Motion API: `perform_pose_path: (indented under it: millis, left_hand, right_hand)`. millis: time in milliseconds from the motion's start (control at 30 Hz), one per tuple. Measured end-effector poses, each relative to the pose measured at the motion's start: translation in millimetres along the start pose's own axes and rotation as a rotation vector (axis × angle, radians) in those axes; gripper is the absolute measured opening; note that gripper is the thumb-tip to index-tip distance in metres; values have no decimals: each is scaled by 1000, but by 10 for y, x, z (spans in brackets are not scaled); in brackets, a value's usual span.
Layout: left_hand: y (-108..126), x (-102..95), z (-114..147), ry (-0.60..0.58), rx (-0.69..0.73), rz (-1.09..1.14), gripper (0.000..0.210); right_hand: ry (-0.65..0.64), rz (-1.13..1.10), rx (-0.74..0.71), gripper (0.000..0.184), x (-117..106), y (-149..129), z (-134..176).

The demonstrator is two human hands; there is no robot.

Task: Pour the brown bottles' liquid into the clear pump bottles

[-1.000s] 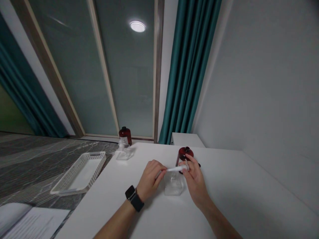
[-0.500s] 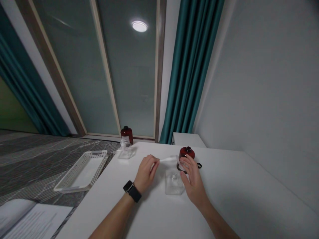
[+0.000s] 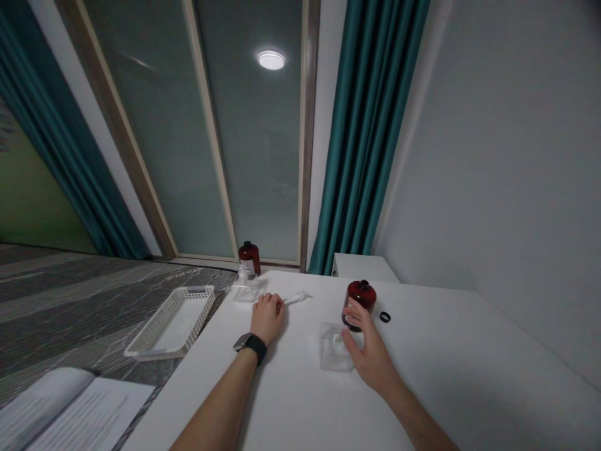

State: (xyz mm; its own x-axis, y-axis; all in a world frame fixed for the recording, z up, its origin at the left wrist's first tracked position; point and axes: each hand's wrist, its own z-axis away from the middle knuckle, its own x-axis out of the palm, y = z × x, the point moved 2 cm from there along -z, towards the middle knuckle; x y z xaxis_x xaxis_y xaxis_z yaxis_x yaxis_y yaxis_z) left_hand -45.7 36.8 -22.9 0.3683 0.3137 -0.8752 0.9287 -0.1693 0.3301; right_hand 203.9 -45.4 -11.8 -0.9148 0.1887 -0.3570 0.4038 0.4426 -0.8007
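My left hand [image 3: 267, 318], with a black watch on the wrist, rests low over the white table. Its fingers are closed on one end of a whitish strip of crumpled plastic [image 3: 298, 297], which trails to the right. My right hand [image 3: 370, 351] has its fingers apart, in front of a dark red-brown bottle [image 3: 362, 294] with an open-looking neck. Whether the fingertips touch the bottle I cannot tell. Partly behind that hand lies a clear square plastic pack [image 3: 332, 358] with something small and clear in it. A black ring [image 3: 385, 317] lies right of the bottle.
At the table's far left corner stand another brown bottle [image 3: 248, 257] with a label and a second clear pack [image 3: 248, 292]. A white perforated basket [image 3: 134, 348] and an open book [image 3: 98, 413] are left of the table. A white cabinet [image 3: 364, 266] stands behind.
My left hand has drawn left with the whitish strip, away from the bottle. My right hand stays near the bottle, and the black ring now shows fully. The view has shifted slightly.
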Motion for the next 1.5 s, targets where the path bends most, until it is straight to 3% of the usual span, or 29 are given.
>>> perform_pose_path:
  millis: [467, 733, 1500]
  left_hand:
    - [-35, -22, -6, -46, -44, -16, 11]
    - [-89, -7, -35, -38, -30, -13, 13]
    - [-110, 2, -34, -2, 7, 0, 17]
  right_hand:
    - [-73, 11, 24, 54, 11, 34, 14]
    - [-212, 12, 93, 73, 39, 35, 26]
    - [-197, -18, 99, 74, 33, 57, 27]
